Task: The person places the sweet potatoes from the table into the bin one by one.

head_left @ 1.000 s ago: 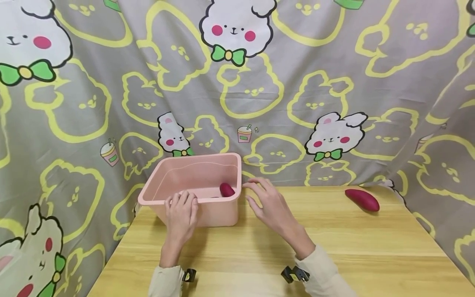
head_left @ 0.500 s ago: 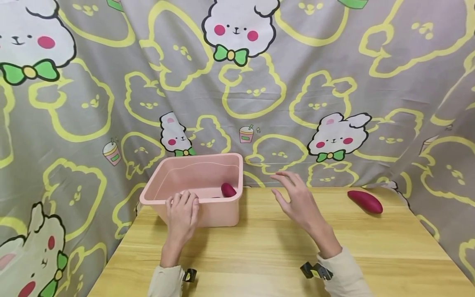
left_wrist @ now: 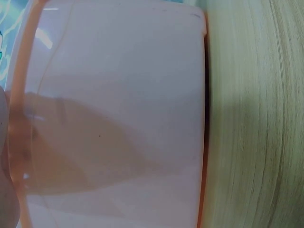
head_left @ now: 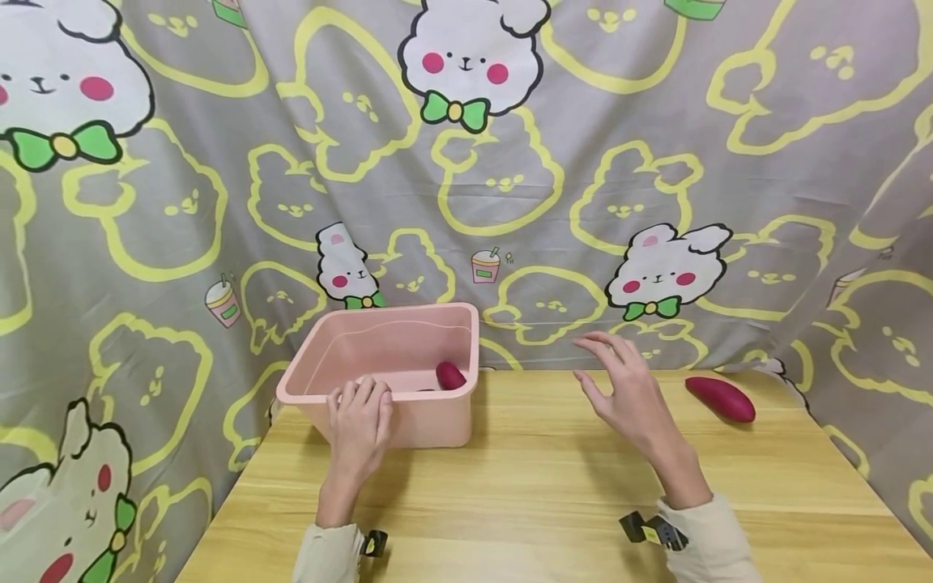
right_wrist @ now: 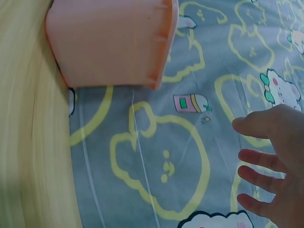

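My left hand [head_left: 359,417] grips the near rim of a pink plastic bin [head_left: 433,423], its fingers bent over the edge. In the left wrist view the bin's wall [left_wrist: 142,118] fills most of the picture, with part of the hand at the left edge. A dark red sweet potato [head_left: 450,376] lies inside at the bin's right end; another dark piece beside it is mostly hidden by the rim. My right hand [head_left: 630,397] hovers over the table with fingers spread and nothing held. Right of it, another long dark red sweet potato [head_left: 722,399] lies on the wood.
The wooden table [head_left: 525,502] ends at a grey curtain [head_left: 525,243] printed with yellow outlines and white rabbits, which hangs behind and at both sides. The bin stands at the table's back left, close to the curtain.
My right hand has moved away from the bin's right side, rightward toward the sweet potato on the table. My left hand stays on the rim.
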Action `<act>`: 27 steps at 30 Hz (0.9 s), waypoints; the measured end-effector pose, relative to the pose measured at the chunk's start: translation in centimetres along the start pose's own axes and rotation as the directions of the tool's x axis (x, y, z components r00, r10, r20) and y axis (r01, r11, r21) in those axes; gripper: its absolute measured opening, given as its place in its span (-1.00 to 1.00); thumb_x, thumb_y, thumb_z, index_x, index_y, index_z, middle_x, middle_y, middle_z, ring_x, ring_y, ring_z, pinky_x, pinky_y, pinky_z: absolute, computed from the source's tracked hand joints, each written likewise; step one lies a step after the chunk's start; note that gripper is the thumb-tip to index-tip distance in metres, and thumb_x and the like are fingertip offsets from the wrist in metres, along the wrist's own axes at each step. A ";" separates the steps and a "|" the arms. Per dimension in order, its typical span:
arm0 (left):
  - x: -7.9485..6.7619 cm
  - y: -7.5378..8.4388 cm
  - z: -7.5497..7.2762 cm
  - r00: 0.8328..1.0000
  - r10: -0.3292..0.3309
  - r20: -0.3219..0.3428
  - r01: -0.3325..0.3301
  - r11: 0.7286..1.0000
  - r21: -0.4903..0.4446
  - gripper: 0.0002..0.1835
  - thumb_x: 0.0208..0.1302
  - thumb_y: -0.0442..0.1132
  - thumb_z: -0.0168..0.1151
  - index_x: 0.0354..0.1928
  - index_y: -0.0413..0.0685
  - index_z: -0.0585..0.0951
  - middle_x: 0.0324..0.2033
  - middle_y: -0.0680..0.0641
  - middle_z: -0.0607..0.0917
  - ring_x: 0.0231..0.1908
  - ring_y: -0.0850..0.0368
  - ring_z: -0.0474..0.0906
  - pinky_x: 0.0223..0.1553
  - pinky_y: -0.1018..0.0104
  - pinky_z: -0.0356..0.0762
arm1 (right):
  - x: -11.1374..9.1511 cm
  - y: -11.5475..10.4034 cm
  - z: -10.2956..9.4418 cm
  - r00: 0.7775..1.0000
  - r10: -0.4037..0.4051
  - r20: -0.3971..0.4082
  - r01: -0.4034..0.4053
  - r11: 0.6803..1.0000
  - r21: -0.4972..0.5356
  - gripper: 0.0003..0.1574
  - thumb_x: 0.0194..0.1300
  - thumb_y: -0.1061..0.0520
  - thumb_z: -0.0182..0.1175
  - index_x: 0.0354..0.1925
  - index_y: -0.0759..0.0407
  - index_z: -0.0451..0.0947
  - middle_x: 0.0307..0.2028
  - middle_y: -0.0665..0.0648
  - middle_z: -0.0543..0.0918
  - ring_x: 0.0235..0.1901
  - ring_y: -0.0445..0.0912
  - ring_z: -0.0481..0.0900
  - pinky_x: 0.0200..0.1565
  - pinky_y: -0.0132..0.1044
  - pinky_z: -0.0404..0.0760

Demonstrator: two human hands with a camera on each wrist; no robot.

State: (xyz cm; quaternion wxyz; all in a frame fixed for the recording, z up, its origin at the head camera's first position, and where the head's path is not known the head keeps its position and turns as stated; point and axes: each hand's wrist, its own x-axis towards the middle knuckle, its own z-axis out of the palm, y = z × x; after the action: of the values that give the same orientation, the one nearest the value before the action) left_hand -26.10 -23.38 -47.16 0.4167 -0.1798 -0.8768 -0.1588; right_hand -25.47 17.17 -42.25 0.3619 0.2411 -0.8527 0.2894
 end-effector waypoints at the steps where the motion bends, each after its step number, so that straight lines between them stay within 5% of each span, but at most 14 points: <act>1: 0.0 0.0 0.1 1.000 0.002 0.002 -0.002 1.000 0.002 -0.68 0.55 -0.12 -0.22 -0.31 -0.03 0.49 -0.30 -0.08 0.52 -0.20 -0.16 0.41 0.06 -0.23 0.19 | -0.1 0.2 -0.2 1.000 0.003 -0.004 -0.003 1.000 -0.002 -0.38 0.13 0.32 0.49 0.18 0.20 0.60 0.17 0.21 0.58 0.15 0.17 0.48 0.13 0.18 0.46; 27: -0.1 0.0 -0.1 1.000 -0.012 0.014 0.012 1.000 -0.010 -0.69 0.53 -0.12 -0.21 -0.27 -0.03 0.51 -0.27 -0.10 0.55 -0.15 -0.17 0.43 0.10 -0.24 0.18 | -1.7 4.8 -1.7 0.986 0.143 -0.080 -0.150 0.985 -0.089 -0.44 0.13 0.36 0.45 0.13 0.25 0.61 0.14 0.31 0.58 0.15 0.31 0.46 0.10 0.34 0.41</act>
State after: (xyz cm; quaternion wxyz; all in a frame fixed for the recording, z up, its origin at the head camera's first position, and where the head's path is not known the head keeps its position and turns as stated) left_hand -25.94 -23.48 -47.21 0.4086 -0.1776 -0.8800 -0.1647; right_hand -26.61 22.09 -44.07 0.3816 0.1495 -0.8671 0.2832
